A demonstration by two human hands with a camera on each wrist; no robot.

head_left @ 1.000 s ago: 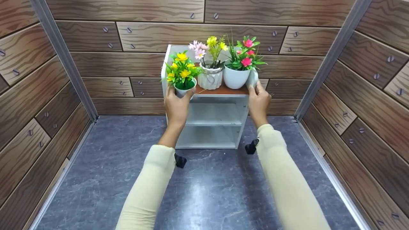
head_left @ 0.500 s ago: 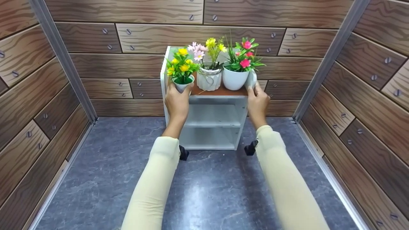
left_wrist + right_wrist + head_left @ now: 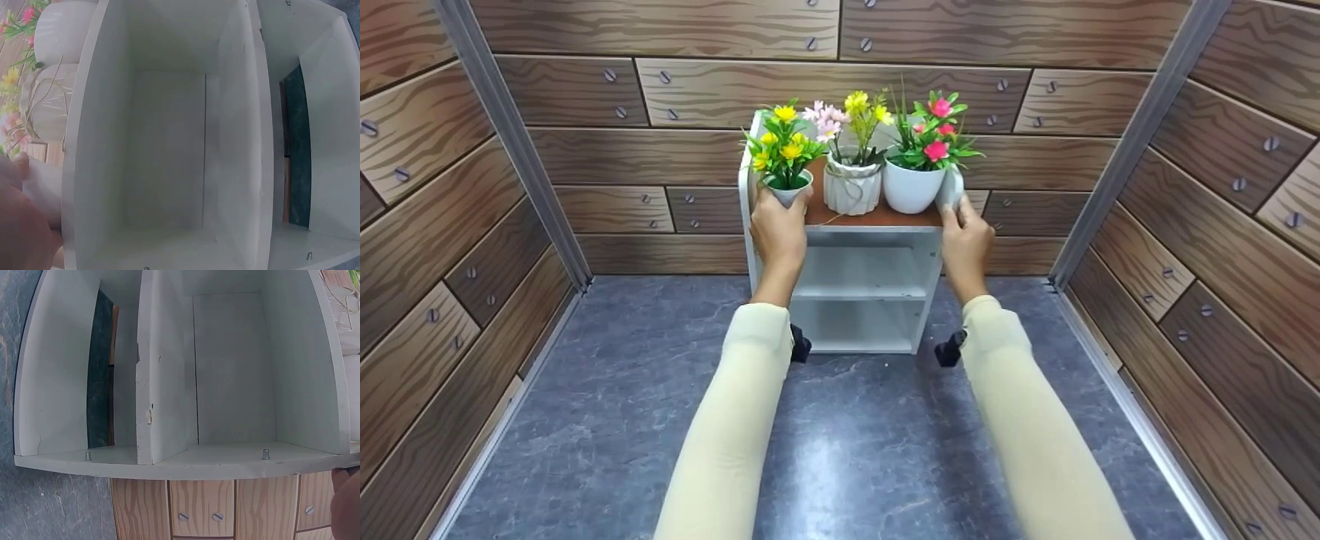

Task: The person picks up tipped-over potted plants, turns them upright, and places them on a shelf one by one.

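In the head view, my left hand [image 3: 778, 231] grips a small white flowerpot [image 3: 787, 196] with yellow artificial flowers [image 3: 789, 146], at the left end of the cabinet's brown top. The left wrist view shows the fingers [image 3: 25, 216] around this pot [image 3: 45, 188], close to the top panel's front edge; its base is hidden. My right hand [image 3: 967, 238] holds the cabinet's raised right side panel [image 3: 952, 187], thumb on the near side. The white cabinet [image 3: 870, 271] stands upright on the floor, with two open compartments facing me.
Beside the held pot, a ribbed white pot [image 3: 852, 189] tied with twine carries pink and yellow flowers. Right of it, a smooth white pot [image 3: 913, 187] has pink-red flowers. Wood-patterned walls [image 3: 660, 154] surround the dark marbled floor [image 3: 660, 337].
My left hand has moved the yellow-flowered pot slightly farther back over the left end of the cabinet top. My right hand has stayed at the right side panel.
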